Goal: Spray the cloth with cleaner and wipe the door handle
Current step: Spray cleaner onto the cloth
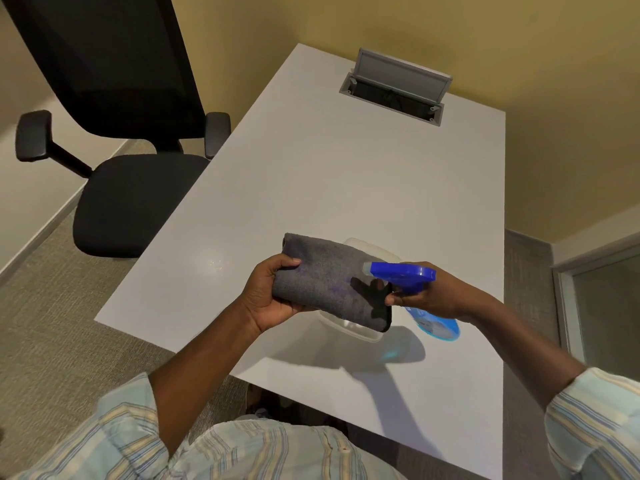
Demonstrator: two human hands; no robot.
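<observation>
A folded grey cloth (329,278) is held above the white table (346,174) by my left hand (273,296), which grips its left end with the thumb on top. My right hand (429,292) holds a spray bottle (405,273) with a blue trigger head and a clear body of light blue liquid, fingers on the trigger. The nozzle points left at the cloth from a short distance. The sprayer's shadow falls on the cloth's right part. No door handle is in view.
A clear plastic container (363,332) sits on the table under the cloth. A black office chair (121,150) stands at the table's left side. An open grey cable hatch (398,88) is at the far end. A glass panel (602,299) stands on the right.
</observation>
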